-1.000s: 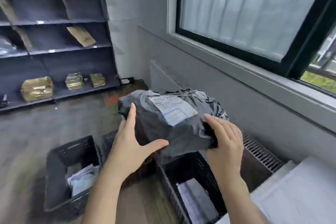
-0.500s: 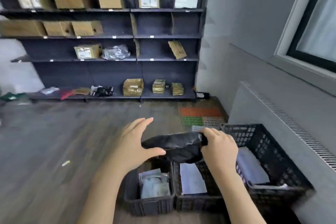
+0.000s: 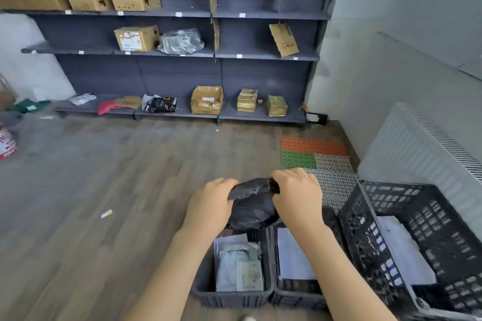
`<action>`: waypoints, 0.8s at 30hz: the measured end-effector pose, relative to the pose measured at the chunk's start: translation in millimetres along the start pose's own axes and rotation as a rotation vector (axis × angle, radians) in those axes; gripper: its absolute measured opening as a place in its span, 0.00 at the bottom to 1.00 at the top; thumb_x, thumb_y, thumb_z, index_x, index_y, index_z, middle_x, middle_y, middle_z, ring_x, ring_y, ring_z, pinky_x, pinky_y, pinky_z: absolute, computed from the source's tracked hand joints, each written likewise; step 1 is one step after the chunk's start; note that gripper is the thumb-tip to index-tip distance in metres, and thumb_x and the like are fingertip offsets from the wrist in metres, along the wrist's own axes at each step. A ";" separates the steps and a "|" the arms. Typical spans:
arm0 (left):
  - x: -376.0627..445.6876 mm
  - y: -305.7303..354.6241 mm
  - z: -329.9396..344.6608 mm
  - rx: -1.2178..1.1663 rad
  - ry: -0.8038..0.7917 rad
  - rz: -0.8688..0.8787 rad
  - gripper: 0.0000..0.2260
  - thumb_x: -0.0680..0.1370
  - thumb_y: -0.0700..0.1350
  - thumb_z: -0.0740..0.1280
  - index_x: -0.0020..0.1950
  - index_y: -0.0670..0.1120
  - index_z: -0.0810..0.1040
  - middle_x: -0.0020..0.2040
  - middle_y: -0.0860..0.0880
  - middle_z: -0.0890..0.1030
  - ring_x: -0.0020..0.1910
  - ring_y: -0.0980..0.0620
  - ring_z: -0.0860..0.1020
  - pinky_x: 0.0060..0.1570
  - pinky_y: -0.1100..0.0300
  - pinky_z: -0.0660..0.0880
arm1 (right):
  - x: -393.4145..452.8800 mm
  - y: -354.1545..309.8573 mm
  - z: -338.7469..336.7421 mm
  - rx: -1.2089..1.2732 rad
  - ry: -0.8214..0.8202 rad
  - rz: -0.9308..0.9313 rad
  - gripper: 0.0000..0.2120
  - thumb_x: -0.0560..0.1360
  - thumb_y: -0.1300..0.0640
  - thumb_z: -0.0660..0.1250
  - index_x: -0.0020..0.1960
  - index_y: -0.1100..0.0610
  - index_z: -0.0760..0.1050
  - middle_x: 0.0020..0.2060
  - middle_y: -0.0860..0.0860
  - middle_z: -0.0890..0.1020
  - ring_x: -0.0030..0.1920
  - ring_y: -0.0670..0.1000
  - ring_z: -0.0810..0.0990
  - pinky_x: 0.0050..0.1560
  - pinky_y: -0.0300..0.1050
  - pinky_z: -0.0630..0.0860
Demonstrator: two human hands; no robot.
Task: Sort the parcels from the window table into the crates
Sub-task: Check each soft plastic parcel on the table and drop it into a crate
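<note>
A black poly parcel point(image 3: 251, 206) is held over the far ends of the left crate point(image 3: 232, 297) and middle crate point(image 3: 297, 300), apparently so it can be dropped into one; which cannot be told. It is clamped at both ends, fingers curled round it by the left hand point(image 3: 208, 206) and right hand point(image 3: 297, 198). Flat mailers already lie in all three crates, including the larger right crate point(image 3: 417, 216). Shelves point(image 3: 182, 55) with boxes stand well apart; nothing is seen blocking the drop.

Right crate point(image 3: 427, 229) cut off at the frame's lower right.
</note>
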State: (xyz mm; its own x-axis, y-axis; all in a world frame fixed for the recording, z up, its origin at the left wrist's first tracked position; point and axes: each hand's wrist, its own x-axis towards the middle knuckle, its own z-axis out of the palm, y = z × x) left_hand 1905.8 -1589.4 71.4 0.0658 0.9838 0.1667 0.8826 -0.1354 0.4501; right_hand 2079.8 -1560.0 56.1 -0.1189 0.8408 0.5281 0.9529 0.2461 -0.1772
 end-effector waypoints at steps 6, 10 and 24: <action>69.8 -70.5 83.1 0.084 -0.102 -0.087 0.21 0.79 0.38 0.60 0.70 0.54 0.69 0.66 0.56 0.74 0.61 0.49 0.74 0.55 0.55 0.73 | 25.7 21.3 129.3 -0.006 -0.167 -0.073 0.21 0.43 0.68 0.76 0.33 0.54 0.80 0.26 0.48 0.78 0.32 0.54 0.77 0.31 0.42 0.71; 88.5 -123.0 153.5 0.166 -0.203 -0.115 0.26 0.78 0.39 0.62 0.75 0.55 0.63 0.70 0.56 0.70 0.66 0.50 0.70 0.58 0.57 0.70 | 10.0 35.8 223.3 0.041 -0.232 -0.130 0.25 0.41 0.63 0.80 0.39 0.52 0.83 0.31 0.46 0.82 0.34 0.51 0.81 0.34 0.40 0.76; 41.9 -326.7 477.2 0.374 -0.459 0.028 0.47 0.36 0.35 0.81 0.56 0.50 0.83 0.55 0.47 0.82 0.42 0.49 0.83 0.21 0.63 0.74 | -186.4 85.5 523.1 0.000 -0.419 -0.246 0.22 0.65 0.62 0.55 0.48 0.53 0.85 0.47 0.47 0.85 0.46 0.50 0.84 0.42 0.41 0.80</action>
State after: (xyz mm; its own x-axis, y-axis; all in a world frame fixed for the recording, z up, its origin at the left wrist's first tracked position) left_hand 1842.3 -1447.9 -487.3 0.2128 0.9419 -0.2600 0.9762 -0.1935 0.0978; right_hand 2037.5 -1443.5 -491.9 -0.4426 0.8797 0.1740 0.8825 0.4618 -0.0894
